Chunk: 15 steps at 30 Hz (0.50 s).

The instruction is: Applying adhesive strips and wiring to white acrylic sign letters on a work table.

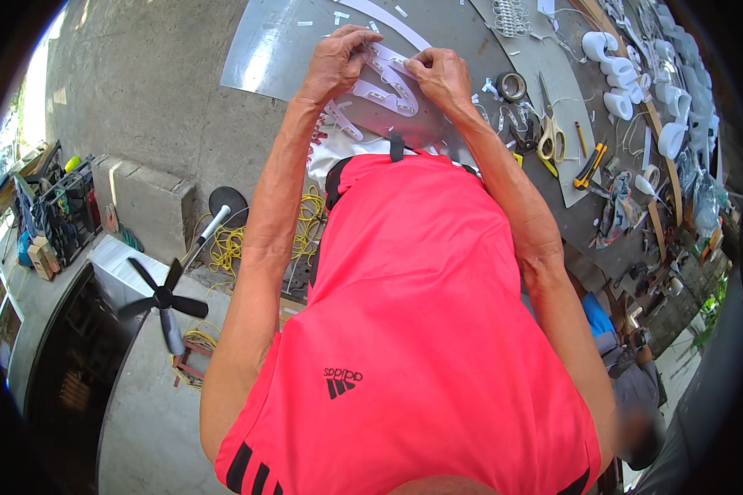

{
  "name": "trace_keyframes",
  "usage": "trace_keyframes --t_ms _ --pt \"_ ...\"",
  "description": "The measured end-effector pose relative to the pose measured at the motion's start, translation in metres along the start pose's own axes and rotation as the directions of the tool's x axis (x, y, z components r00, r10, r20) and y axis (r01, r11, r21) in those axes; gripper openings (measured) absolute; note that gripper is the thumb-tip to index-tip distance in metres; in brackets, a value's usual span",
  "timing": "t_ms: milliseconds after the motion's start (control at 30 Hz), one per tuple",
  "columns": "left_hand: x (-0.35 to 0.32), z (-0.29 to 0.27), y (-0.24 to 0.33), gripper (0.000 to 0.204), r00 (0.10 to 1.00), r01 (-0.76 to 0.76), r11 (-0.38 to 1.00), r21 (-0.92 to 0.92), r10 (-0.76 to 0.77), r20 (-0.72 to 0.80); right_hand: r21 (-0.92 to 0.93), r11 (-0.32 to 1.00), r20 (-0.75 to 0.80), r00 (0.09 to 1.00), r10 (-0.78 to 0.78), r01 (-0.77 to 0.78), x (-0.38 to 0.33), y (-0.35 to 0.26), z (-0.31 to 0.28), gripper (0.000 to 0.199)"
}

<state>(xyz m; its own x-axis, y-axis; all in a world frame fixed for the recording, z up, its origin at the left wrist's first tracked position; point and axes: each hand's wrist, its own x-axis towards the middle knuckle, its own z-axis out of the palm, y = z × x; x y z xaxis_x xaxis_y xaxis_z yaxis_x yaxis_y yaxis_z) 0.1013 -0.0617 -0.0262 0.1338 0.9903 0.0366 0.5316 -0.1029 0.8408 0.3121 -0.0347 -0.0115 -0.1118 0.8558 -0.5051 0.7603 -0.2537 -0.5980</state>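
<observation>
A person in a bright pink sports shirt bends over a grey workbench, both bare hands working on a white cut-out letter form that lies flat on a clear plastic sheet at the far middle of the bench. The left hand is curled, its fingertips pinched on the upper left edge of the letter form. The right hand is likewise curled, fingers pressed down on the form's upper right edge; whether it grips a separate small piece cannot be told. Just right of the letter form sit a roll of tape and, beyond it, yellow-handled scissors and a yellow-and-black hand tool. Farther right of the form, white channel-letter shells line the bench edge. Below and left of the form, on the floor, lie coiled yellow cable and a black-bladed fan.
</observation>
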Motion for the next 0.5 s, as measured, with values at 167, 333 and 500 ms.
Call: trace_keyframes --t_ms 167,333,500 --pt "-0.0003 -0.0002 0.0005 0.032 1.0 -0.002 1.0 -0.001 0.002 0.001 0.0 1.0 0.003 1.0 0.009 -0.009 0.0007 -0.0014 -0.0008 0.028" --pt "-0.0006 0.001 -0.0016 0.031 1.0 -0.003 1.0 -0.006 0.003 -0.004 -0.003 1.0 0.005 1.0 0.009 -0.009 0.0004 -0.0021 -0.0003 0.028" --pt "0.0002 0.001 -0.001 0.029 1.0 -0.024 1.0 0.017 0.024 -0.004 0.003 1.0 -0.001 1.0 0.01 -0.01 0.0015 -0.0013 0.0008 0.028"
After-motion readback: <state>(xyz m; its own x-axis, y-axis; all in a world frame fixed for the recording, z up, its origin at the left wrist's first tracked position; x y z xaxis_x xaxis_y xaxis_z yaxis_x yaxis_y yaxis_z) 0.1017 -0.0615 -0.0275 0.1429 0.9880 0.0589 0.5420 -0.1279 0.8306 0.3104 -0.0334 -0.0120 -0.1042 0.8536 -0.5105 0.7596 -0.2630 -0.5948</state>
